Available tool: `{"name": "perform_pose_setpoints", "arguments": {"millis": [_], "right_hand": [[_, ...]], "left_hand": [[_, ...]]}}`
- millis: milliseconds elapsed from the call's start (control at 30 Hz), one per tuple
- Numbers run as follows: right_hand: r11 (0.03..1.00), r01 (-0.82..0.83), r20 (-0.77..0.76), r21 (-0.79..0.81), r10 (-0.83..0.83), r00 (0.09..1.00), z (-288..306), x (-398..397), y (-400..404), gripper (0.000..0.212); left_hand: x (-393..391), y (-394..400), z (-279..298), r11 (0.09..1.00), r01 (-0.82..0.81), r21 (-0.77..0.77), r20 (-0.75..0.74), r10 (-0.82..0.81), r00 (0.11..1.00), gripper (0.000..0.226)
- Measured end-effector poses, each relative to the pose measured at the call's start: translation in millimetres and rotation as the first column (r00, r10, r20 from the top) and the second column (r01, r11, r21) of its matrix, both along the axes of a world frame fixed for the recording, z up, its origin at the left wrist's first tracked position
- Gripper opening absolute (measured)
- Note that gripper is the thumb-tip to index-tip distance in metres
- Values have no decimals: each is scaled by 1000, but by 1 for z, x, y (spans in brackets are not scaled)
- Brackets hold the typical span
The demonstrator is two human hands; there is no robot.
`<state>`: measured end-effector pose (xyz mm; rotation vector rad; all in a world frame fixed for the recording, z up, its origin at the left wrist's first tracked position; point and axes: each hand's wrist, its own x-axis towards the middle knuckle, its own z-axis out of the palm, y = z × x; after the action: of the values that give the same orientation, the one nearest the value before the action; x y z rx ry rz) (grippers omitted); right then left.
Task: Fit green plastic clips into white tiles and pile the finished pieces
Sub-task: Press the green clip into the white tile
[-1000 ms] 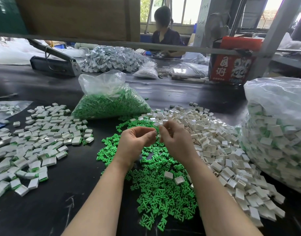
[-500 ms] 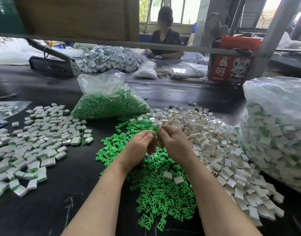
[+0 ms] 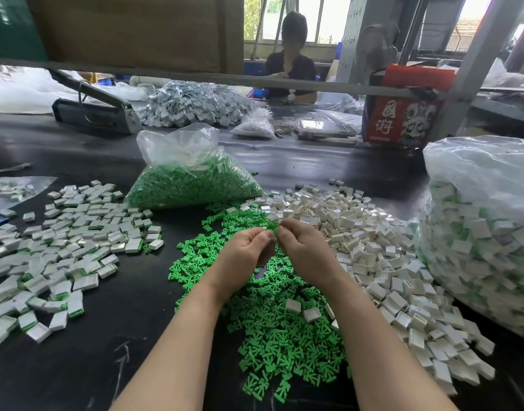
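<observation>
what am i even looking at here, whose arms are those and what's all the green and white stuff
There is no machine here. A camera worn on a person's head looks down at their own left hand and right hand, fingertips together above a black table. What they pinch is too hidden to tell. Below lie loose green clips, with white tiles to the right and finished pieces piled left. A bag of clips sits behind.

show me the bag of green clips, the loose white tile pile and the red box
bag of green clips (image 3: 192, 188): head view, green-filled lower half
loose white tile pile (image 3: 373, 250): head view, middle of heap
red box (image 3: 403, 120): head view, printed front face
</observation>
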<state>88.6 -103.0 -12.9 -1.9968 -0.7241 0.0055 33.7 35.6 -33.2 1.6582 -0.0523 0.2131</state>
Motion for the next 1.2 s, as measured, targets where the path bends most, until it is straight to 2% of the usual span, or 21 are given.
{"name": "perform_pose_setpoints", "arguments": {"millis": [167,400,500,733,967,1067,1200], "right_hand": [[980,61,-173,189,-28,984,-2,-4,8,33],[953,116,-202,280,-60,978,-5,-8,14,28],[960,110,-174,259,-65,983,-6,-8,13,27],[977,110,-96,180,-94,991,-5,-8,13,29],[991,134,96,-3,-133,987,-10,-8,11,34],[993,120,62,3,-120,991,-9,-6,9,34],[998,28,-93,50,-23,995,-7,-3,5,26]], "left_hand": [[-1,-4,0,998,-17,-56,11,18,1000,27],[0,-8,0,993,-41,-114,39,46,998,34],[1,-7,-1,994,-27,-103,43,32,999,38],[0,-6,0,995,-39,-91,23,41,999,30],[0,-7,-2,998,-64,-2,-4,64,998,29],[-1,-7,-1,999,-38,33,-8,38,999,27],[-1,-5,-2,998,-23,58,-23,24,999,27]]}}
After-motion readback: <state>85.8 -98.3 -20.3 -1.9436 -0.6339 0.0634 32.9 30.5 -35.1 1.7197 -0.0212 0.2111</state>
